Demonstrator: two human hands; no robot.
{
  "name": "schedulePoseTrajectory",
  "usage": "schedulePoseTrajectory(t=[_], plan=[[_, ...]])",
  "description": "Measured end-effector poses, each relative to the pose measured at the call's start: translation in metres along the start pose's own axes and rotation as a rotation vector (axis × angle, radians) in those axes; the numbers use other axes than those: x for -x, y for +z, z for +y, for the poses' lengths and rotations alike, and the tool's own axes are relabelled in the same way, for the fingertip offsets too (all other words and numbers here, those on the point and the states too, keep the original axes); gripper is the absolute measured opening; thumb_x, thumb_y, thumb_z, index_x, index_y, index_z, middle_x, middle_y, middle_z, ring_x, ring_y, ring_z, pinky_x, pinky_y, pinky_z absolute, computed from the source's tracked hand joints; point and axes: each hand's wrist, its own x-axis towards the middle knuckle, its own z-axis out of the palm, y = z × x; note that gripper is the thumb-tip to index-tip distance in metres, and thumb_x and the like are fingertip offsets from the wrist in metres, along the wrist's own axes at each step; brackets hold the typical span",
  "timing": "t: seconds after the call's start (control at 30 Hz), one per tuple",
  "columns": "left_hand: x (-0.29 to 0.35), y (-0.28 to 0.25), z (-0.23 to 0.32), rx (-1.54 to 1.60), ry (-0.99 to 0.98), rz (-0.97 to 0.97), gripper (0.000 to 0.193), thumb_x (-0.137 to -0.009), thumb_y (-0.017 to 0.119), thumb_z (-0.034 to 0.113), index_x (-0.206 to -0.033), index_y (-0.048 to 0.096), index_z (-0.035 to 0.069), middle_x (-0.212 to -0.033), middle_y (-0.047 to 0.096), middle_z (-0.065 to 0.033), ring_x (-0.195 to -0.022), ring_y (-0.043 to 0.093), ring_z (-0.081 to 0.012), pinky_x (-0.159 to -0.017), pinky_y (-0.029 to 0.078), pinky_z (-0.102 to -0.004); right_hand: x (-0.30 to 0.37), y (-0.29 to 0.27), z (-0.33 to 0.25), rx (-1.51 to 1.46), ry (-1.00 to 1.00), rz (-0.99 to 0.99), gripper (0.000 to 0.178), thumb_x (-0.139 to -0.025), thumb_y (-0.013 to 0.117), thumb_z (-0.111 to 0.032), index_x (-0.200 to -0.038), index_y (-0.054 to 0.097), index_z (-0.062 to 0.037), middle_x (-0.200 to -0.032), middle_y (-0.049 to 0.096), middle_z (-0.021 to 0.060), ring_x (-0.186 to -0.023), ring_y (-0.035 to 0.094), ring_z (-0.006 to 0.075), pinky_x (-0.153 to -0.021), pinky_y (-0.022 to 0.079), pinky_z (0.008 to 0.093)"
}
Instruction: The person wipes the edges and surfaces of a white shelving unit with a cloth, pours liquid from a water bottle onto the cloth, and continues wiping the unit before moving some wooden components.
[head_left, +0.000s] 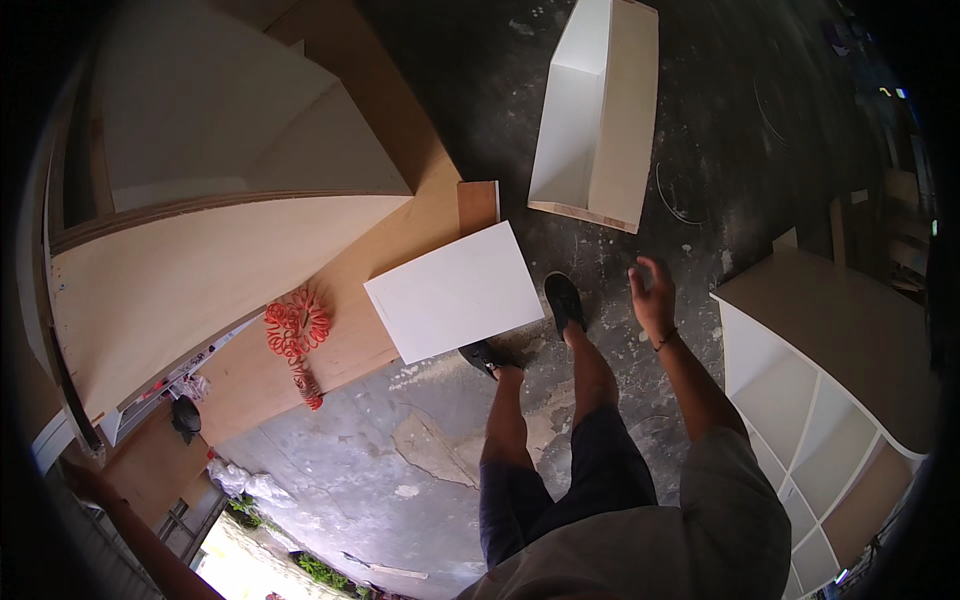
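My right hand [652, 300] hangs in the air over the dark floor, its fingers loosely bent and apart with nothing in them. My left hand [92, 485] is at the far left, in shadow beside the near end of a large wooden cabinet [220, 235]; its fingers are too dark to make out. In front of my feet, a white rectangular board [455, 292] lies across the edge of a plywood sheet [355, 255]. A red coiled air hose [298, 325] rests on that plywood, next to the cabinet.
Ahead on the concrete floor [440, 440] lies a long open box [622, 120], white inside. A shelf unit with white compartments [800, 400] and a brown top stands to my right. A small brown board [478, 207] is beyond the white board. Plastic wrap [250, 483] lies at lower left.
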Motion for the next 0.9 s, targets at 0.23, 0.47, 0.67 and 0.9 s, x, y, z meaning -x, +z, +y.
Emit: schedulePoseTrajectory(t=[0.23, 0.47, 0.67, 0.9], plan=[[0.293, -0.122, 0.324, 0.900, -0.854, -0.636, 0.067, -0.091, 0.055, 0.045, -0.123, 0.045, -0.012, -0.121, 0.050, -0.0276, -0.109, 0.052, -0.0361, -0.096, 0.040, -0.0435, -0.186, 0.059, -0.006, 0.389, 0.039, 0.246, 0.095, -0.067, 0.069, -0.066, -0.133, 0.041, -0.0038, -0.131, 0.042, 0.0274, -0.120, 0.043, 0.0414, -0.098, 0.039, 0.0473], [0.411, -0.161, 0.641, 1.368, -0.635, -1.777, 0.104, -0.077, 0.068, 0.055, -0.141, 0.019, -0.010, -0.142, 0.029, -0.0323, -0.134, 0.031, -0.0370, -0.108, 0.027, -0.0409, -0.197, 0.097, 0.011, 0.582, 0.080, 0.364, 0.097, -0.059, 0.071, -0.055, -0.138, 0.037, -0.0117, -0.134, 0.039, 0.0251, -0.126, 0.036, 0.0437, -0.102, 0.034, 0.0523], [0.374, -0.143, 0.771, 1.281, -0.400, -1.604, 0.126, -0.062, 0.072, 0.068, -0.140, 0.015, -0.014, -0.142, 0.027, -0.0344, -0.135, 0.029, -0.0393, -0.111, 0.026, -0.0394, -0.197, 0.016, 0.066, 0.237, 0.098, 0.092, 0.093, -0.060, 0.075, -0.039, -0.136, 0.035, -0.0033, -0.131, 0.041, 0.0245, -0.124, 0.039, 0.0397, -0.102, 0.038, 0.0412], [0.414, -0.130, 0.807, 1.309, -0.581, -1.803, 0.141, -0.056, 0.077, 0.067, -0.143, -0.002, -0.009, -0.145, 0.025, -0.0308, -0.135, 0.028, -0.0363, -0.111, 0.024, -0.0406, -0.193, -0.013, 0.095, 0.223, 0.162, 0.008, 0.104, -0.061, 0.077, -0.029, -0.140, 0.021, 0.0082, -0.129, 0.041, 0.0282, -0.122, 0.042, 0.0354, -0.100, 0.038, 0.0409]])
